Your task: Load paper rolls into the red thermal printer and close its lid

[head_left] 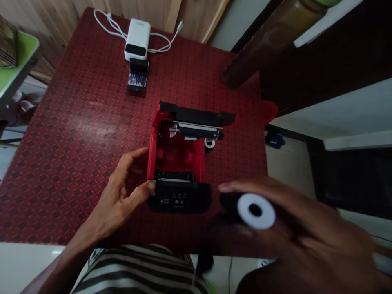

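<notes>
A small red and black receipt printer (179, 202) sits on the table with its lid (196, 113) up and its red paper bay (174, 153) exposed. My left hand (122, 194) steadies its left side, thumb on the front corner and index finger along the wall. To the right of the printer, my right hand (312, 228), blurred by motion, grips a paper roll (266, 208) with a white end and dark outside. A dark strip (204, 259) hangs below, near the roll; whether they join is unclear.
Behind the printer's right wall shows another small roll (210, 143). A white power bank (137, 36) with a white cable (163, 47) lies at the back of the patterned red table (76, 122), with a partly unrolled black roll (137, 75) before it. A brown post (260, 49) stands at right.
</notes>
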A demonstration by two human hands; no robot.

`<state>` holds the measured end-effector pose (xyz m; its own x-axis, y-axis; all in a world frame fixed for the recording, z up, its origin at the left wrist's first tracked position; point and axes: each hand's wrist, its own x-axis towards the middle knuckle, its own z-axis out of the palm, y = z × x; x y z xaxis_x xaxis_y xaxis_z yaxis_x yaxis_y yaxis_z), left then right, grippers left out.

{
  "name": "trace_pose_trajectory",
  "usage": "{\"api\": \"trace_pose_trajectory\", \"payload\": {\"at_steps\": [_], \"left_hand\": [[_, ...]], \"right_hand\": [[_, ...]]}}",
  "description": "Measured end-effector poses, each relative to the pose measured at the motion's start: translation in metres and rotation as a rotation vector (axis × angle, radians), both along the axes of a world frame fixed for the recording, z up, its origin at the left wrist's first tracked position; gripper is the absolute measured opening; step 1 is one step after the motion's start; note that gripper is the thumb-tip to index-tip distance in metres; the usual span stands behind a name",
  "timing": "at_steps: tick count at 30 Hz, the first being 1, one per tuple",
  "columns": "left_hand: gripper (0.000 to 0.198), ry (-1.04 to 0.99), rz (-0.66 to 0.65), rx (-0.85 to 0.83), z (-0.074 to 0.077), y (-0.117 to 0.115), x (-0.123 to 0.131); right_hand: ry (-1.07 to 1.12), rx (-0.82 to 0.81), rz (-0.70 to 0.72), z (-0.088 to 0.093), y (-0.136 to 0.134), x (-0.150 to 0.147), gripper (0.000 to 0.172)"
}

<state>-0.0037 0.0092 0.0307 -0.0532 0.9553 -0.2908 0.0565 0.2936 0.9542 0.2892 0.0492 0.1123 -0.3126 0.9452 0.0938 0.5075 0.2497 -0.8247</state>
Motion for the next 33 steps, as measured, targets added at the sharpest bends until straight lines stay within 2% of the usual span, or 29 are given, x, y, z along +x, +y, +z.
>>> {"api": "trace_pose_trajectory", "payload": {"at_steps": [2, 3, 8, 10, 12, 15, 20, 24, 30, 33], "left_hand": [[0.062, -0.003, -0.001, 0.027, -0.002, 0.0, 0.0], [0.062, -0.003, -0.001, 0.042, -0.003, 0.001, 0.0], [0.067, -0.027, -0.009, 0.082, -0.014, 0.001, 0.0], [0.07, -0.042, -0.017, 0.084, -0.017, 0.002, -0.001], [0.072, -0.047, -0.031, 0.088, -0.019, 0.002, -0.002], [0.074, -0.034, -0.064, 0.111, -0.02, 0.003, -0.003], [0.069, -0.019, -0.084, 0.155, -0.021, 0.003, -0.004], [0.069, 0.0, -0.083, 0.168, -0.021, 0.004, -0.006], [0.069, -0.001, -0.075, 0.167, -0.022, 0.004, -0.005], [0.071, -0.026, -0.07, 0.136, -0.024, 0.003, -0.004]], "right_hand": [[-0.093, 0.005, 0.25, 0.005, 0.011, -0.01, 0.03], [-0.14, 0.042, 0.328, 0.004, 0.017, -0.017, 0.031], [-0.47, 0.339, 0.331, -0.02, 0.034, -0.062, 0.02], [-0.606, 0.423, 0.313, -0.026, 0.037, -0.079, 0.023], [-0.715, 0.46, 0.311, -0.028, 0.04, -0.091, 0.027], [-0.807, 0.391, 0.351, -0.029, 0.046, -0.099, 0.028], [-0.837, 0.235, 0.396, -0.039, 0.06, -0.106, 0.034], [-0.881, 0.143, 0.381, -0.045, 0.071, -0.114, 0.033], [-0.785, 0.227, 0.357, -0.055, 0.066, -0.105, 0.037], [-0.624, 0.31, 0.304, -0.049, 0.055, -0.089, 0.045]]}}
